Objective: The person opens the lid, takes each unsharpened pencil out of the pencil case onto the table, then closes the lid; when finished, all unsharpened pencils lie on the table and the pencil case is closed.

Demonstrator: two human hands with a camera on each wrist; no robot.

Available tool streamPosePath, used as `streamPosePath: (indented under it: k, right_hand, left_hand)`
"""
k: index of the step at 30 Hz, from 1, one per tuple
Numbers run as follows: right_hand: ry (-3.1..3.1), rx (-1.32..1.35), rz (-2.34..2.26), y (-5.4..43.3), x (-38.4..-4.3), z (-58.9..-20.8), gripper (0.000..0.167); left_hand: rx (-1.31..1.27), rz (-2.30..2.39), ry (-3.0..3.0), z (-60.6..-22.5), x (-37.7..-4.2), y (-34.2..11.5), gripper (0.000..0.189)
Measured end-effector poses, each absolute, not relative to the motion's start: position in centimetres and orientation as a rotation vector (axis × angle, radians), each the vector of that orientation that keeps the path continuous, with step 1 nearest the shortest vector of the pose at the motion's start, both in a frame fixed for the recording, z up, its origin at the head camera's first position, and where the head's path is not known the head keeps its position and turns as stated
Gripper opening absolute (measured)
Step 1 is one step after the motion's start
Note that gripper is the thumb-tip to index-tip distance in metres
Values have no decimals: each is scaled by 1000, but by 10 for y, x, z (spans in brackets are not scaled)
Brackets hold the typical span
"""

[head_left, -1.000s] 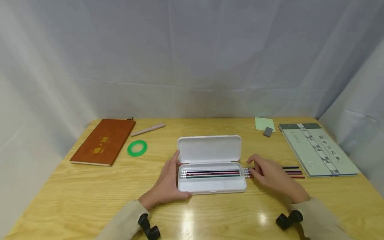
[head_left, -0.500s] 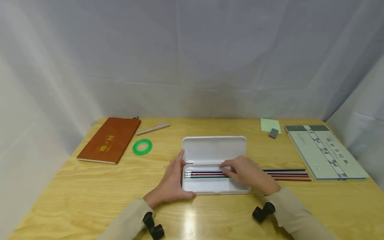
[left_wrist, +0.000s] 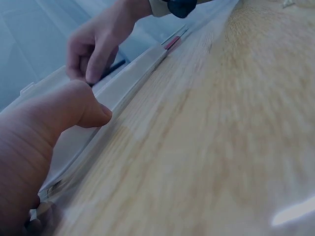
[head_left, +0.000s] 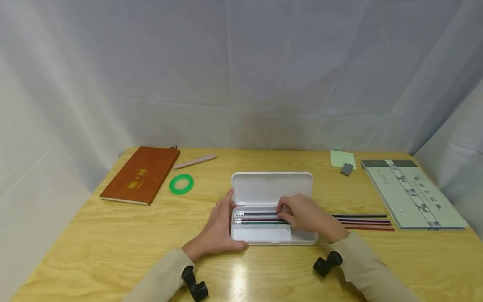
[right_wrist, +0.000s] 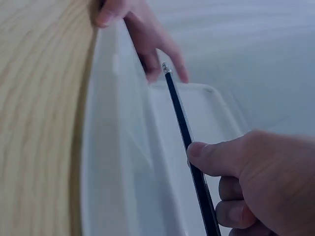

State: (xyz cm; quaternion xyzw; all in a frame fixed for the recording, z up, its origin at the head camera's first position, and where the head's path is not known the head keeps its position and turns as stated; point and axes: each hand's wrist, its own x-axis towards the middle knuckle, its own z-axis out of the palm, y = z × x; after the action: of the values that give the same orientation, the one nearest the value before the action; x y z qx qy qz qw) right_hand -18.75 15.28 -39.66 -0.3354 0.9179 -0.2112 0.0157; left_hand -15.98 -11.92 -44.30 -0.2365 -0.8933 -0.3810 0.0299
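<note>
A white pencil case point(head_left: 260, 235) lies with its lid point(head_left: 271, 186) raised. My left hand point(head_left: 213, 235) grips its left end, thumb at the front edge and fingers at the back. Over the rear compartment, my right hand point(head_left: 307, 214) pinches a dark pencil point(right_wrist: 182, 118) between thumb and fingers, its silver eraser end pointing left. Several pencils point(head_left: 260, 223) lie side by side in that compartment, partly hidden by the right hand. To the right of the case, more pencils point(head_left: 367, 222) lie on the table, their left ends hidden behind the right hand and wrist.
On the left are a brown notebook point(head_left: 141, 176), a pale pen point(head_left: 195, 161) and a green tape roll point(head_left: 181, 184). Towards the right lie a green sticky note point(head_left: 341, 157), a grey eraser point(head_left: 346, 169) and a pale green notebook point(head_left: 413, 195). A curtain point(head_left: 264, 75) hangs behind the table.
My right hand has moved left from the loose pencils to above the case, bringing the dark pencil along. The left hand keeps its grip on the case. The head view has shifted slightly.
</note>
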Motion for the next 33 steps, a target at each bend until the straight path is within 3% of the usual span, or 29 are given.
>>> streamPosePath:
  k: [10, 18, 24, 33]
  right_hand:
    - [3035, -773, -704, 253, -160, -384, 6]
    - [3089, -790, -752, 323, -131, -399, 4]
    - [3085, -693, -778, 338, -120, -414, 2]
    - [3097, -737, -944, 327, -126, -426, 21]
  left_hand:
    - [-716, -1177, -2763, -440, -162, -120, 138]
    - [-729, -1167, -2758, -442, -163, -119, 139]
    - [-727, -1166, -2749, -441, -163, -118, 139]
    - [-744, -1149, -2724, -444, -160, -117, 138]
